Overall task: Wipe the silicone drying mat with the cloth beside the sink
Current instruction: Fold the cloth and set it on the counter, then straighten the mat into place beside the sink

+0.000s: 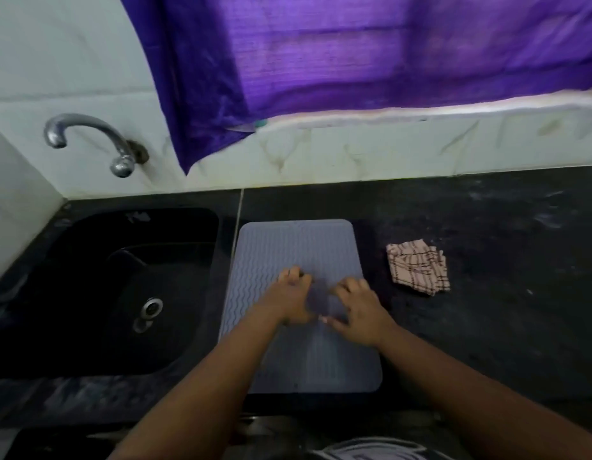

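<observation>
A grey-lilac silicone drying mat (288, 247) with wavy ribs lies flat on the black counter, just right of the sink. Both hands rest over its middle, fingers spread, holding nothing. My left hand (289, 295) is on the mat's left-centre. My right hand (357, 308) is close beside it on the right-centre, thumbs nearly touching. A crumpled beige cloth with dark checks (417, 268) lies on the counter to the right of the mat, a short gap from its edge and apart from both hands.
A black sink (99, 290) with a metal drain lies left of the mat. A chrome tap (89, 141) juts from the white tiled wall above it. A purple curtain (354, 54) hangs behind. Black counter (503, 244) stretches to the right.
</observation>
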`<state>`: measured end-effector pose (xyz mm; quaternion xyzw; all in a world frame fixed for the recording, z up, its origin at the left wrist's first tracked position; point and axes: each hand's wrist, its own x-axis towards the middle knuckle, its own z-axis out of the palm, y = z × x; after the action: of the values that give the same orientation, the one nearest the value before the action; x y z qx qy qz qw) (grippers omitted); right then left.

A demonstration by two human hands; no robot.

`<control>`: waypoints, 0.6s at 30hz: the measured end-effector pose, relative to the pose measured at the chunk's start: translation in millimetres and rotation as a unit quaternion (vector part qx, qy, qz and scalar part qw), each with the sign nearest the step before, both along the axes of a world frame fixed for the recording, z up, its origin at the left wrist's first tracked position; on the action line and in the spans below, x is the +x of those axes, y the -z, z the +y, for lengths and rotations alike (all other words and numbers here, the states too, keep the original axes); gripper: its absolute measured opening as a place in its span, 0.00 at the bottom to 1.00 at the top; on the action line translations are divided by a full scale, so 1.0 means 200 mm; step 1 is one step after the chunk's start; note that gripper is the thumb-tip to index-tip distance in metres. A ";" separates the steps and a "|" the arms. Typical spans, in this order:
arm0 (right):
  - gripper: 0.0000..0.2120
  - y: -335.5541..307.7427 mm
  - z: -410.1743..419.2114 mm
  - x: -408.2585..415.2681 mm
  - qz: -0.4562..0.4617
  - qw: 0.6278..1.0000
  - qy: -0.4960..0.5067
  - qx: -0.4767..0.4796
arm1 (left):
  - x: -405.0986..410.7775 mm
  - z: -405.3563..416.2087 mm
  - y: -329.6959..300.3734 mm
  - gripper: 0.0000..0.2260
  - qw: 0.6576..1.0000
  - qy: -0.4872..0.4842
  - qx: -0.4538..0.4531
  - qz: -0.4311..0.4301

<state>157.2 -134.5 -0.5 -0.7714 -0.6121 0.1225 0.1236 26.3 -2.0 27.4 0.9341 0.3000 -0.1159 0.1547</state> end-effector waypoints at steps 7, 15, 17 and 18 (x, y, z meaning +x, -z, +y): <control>0.36 -0.04 -0.09 -0.36 -0.041 0.983 -0.130 -0.125 | -0.54 -0.06 0.02 0.45 0.986 0.054 -0.010 0.159; 0.29 -0.10 -0.06 -0.66 -0.125 0.952 -0.079 -0.269 | -0.70 -0.19 0.12 0.48 0.982 0.092 0.036 0.162; 0.25 -0.10 -0.05 -0.69 -0.147 0.950 -0.067 -0.268 | -0.68 -0.19 0.10 0.39 0.978 0.100 0.066 0.168; 0.23 -0.09 -0.05 -0.70 -0.157 0.951 -0.060 -0.261 | -0.67 -0.20 0.09 0.34 0.977 0.107 0.078 0.165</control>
<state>17.8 -144.2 18.2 -0.7479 -0.6159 0.1622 -0.1871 -108.2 -41.3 9.9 0.9381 0.2278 -0.2602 0.0167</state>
